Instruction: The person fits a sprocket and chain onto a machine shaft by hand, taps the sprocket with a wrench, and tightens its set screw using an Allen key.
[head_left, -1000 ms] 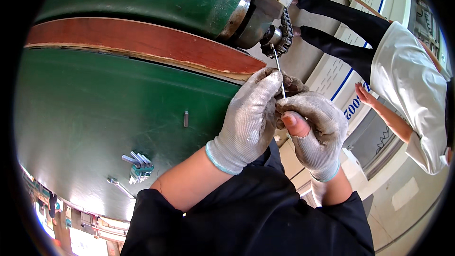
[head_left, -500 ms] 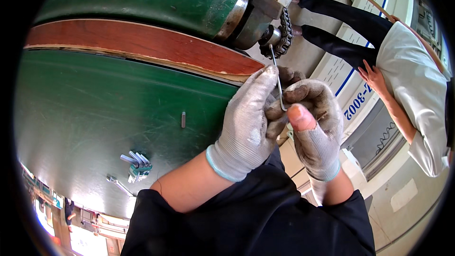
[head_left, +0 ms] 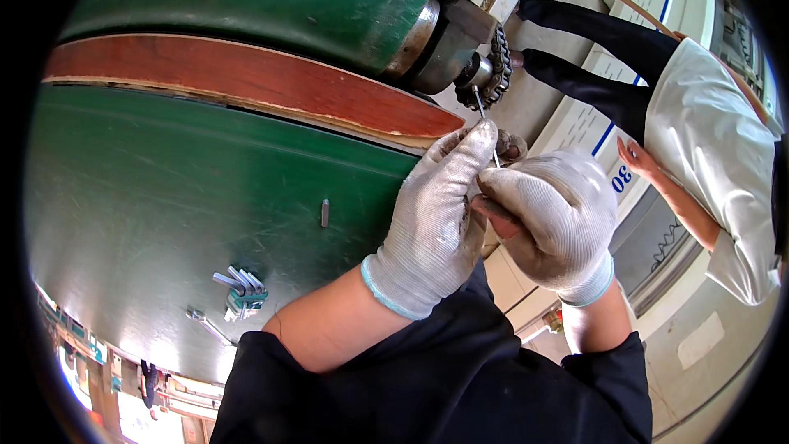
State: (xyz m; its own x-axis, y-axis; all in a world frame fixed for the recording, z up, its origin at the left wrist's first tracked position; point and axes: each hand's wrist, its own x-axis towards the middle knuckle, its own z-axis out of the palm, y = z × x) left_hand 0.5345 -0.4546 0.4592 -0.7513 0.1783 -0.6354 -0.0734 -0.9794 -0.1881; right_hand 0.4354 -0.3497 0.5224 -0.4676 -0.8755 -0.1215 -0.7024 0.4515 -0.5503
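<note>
A thin metal hex key [head_left: 480, 104] slants up between my hands, its upper tip at the round metal collar [head_left: 471, 71] on the roller's shaft end; whether it sits in a hole I cannot tell. My left hand [head_left: 436, 222], in a light knitted glove, pinches the key's shank between thumb and fingers. Its lower end is closed in my right hand [head_left: 567, 205], gloved with a bare thumb tip, back turned up; the bend is hidden there. Beside the collar a dark roller chain [head_left: 500, 66] wraps a sprocket.
A red-brown wooden strip [head_left: 246, 82] lies along the green surface [head_left: 164, 189] below a green roller [head_left: 263, 0]. On the surface are a short metal piece [head_left: 325, 213], a hex key set in a holder [head_left: 243, 289] and a wrench [head_left: 210, 326]. Another person [head_left: 699, 107] stands at right.
My right hand has rolled over, from thumb showing to back up, and closed around the key's bent end. My left hand keeps its pinch. The other person's hand has shifted slightly.
</note>
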